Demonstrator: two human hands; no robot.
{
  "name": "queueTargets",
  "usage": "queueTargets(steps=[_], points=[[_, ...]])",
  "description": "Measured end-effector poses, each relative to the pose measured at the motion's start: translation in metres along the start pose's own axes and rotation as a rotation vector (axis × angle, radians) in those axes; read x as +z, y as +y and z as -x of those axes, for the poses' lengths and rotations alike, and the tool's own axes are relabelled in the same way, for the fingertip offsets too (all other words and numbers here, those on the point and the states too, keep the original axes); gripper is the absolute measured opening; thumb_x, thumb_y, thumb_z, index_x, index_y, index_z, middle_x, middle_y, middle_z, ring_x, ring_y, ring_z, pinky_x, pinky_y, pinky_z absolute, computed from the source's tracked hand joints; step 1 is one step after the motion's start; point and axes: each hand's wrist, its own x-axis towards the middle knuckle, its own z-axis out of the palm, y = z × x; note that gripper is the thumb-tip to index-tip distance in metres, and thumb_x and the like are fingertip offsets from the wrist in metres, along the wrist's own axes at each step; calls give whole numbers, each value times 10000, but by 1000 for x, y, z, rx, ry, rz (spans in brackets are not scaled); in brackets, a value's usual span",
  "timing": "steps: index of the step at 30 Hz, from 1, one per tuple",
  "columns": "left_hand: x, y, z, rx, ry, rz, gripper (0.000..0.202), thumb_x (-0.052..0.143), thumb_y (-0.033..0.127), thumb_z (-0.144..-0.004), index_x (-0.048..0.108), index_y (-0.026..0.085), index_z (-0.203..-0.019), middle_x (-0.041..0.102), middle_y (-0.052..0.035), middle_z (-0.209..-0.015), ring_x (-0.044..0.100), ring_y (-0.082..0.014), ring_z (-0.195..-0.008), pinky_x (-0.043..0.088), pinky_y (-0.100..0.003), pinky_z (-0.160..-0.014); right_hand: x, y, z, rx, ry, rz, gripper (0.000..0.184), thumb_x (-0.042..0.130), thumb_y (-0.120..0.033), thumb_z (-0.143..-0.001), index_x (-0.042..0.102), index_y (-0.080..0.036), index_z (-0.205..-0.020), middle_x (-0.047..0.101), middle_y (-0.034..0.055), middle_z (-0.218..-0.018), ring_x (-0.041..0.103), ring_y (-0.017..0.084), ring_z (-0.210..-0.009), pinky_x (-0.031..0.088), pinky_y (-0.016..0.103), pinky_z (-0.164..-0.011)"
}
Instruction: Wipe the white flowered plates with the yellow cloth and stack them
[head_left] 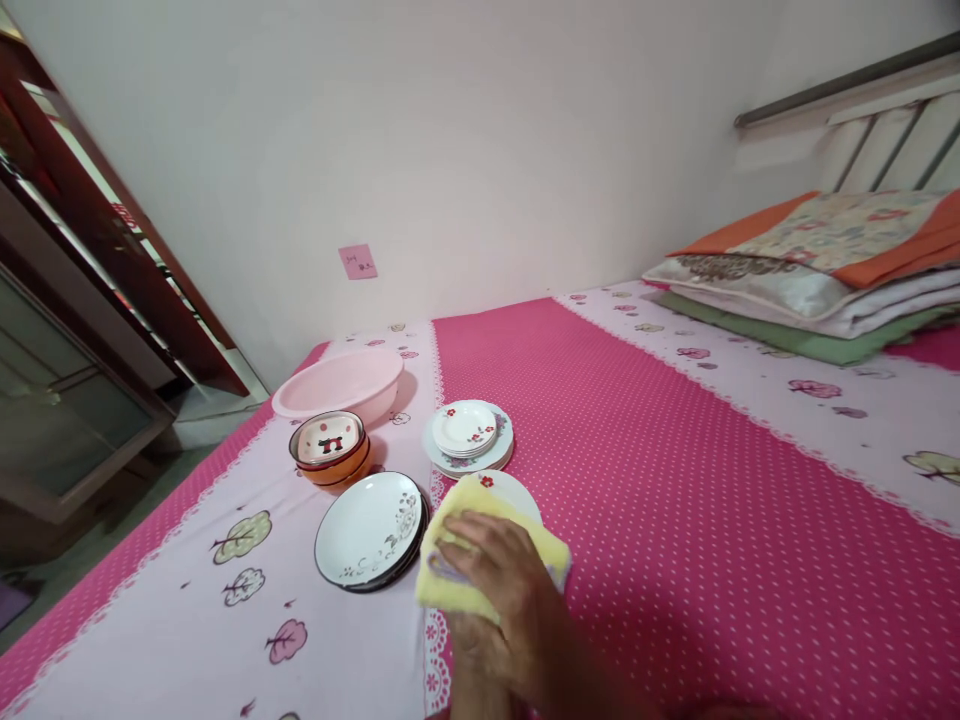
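My right hand (495, 560) lies over a yellow cloth (450, 590), its bent fingers pressing the cloth onto a white plate (514, 492) with a red flower near its rim. Below it, my left hand (474, 640) reaches under the cloth and holds the plate from the near side; its fingers are hidden. The cloth covers the near part of the plate. Just beyond is a stack of small white flowered plates (463, 427) resting on larger plates (504, 445). To the left, a stack of dark-rimmed white plates (364, 530) lies on the bedspread.
Orange-brown bowls (337, 470) hold a small square dish (328, 440) at the left. Behind them stands a pink basin (341, 385). Folded bedding (810, 260) is piled at the far right on the pink bedspread (675, 480). A white wall (525, 150) bounds the far side.
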Motion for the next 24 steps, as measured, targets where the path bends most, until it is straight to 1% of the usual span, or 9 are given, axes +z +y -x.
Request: queueTargets(steps=[2,4,5,7,10,12,15,20,24], points=[[1,-6,2,58,9,-70,261,627,170,-858,818,243,-1020,530,-57,-1631,73,-288,-1660,300,-606,-1280,8,1,-1,-35,-39,107,517,620,-293,-959,573,-301,-1474,639,58,-1507,558,339,-1419,333,562,-1272],[7,-10,5,80,-4,-83,306,601,186,-882,800,247,-1106,508,-45,-1647,-5,-244,-1662,277,-605,-1281,9,8,-3,-3,33,216,515,579,-226,-964,579,-319,-1470,666,44,-1481,559,341,-1425,248,592,-1301],[10,-11,7,79,-15,-70,312,575,238,-920,792,247,-1144,544,-60,-1618,41,-247,-1662,294,-601,-1272,8,13,-4,13,72,268,519,562,-189,-961,588,-319,-1462,677,44,-1468,558,335,-1429,243,594,-1300],[18,-9,12,28,-41,10,371,498,378,-992,790,242,-1175,642,-104,-1516,236,-282,-1631,355,-577,-1246,2,25,-6,31,133,353,539,524,-119,-950,601,-294,-1454,681,64,-1463,545,314,-1446,292,579,-1275],[28,-2,18,-133,-59,219,505,442,523,-1019,810,217,-1179,718,-140,-1404,500,-319,-1494,433,-501,-1212,-5,43,-3,68,173,422,605,479,-47,-911,573,-214,-1484,620,125,-1528,484,313,-1493,385,570,-1213],[32,5,19,-211,-6,337,527,459,551,-1016,818,204,-1185,743,-142,-1362,595,-317,-1403,462,-459,-1191,-6,52,1,111,210,444,636,470,-16,-876,573,-187,-1480,599,148,-1545,485,323,-1487,432,570,-1180],[34,16,17,-197,109,386,531,489,558,-1007,809,193,-1221,769,-143,-1313,661,-308,-1316,490,-437,-1159,-3,58,7,150,196,436,626,471,5,-857,600,-177,-1442,602,159,-1536,518,326,-1460,489,560,-1145],[20,32,10,-147,178,428,536,537,567,-992,790,177,-1258,813,-156,-1173,758,-275,-1098,556,-420,-1068,0,35,11,137,69,356,426,499,-118,-944,686,-237,-1307,715,132,-1391,612,385,-1352,541,631,-1062],[-6,41,6,-200,75,420,526,499,534,-1021,810,136,-1165,828,-150,-1004,784,-222,-924,604,-339,-964,0,3,13,94,-79,257,414,522,-156,-970,680,-275,-1334,742,89,-1361,652,351,-1311,508,591,-1127]])
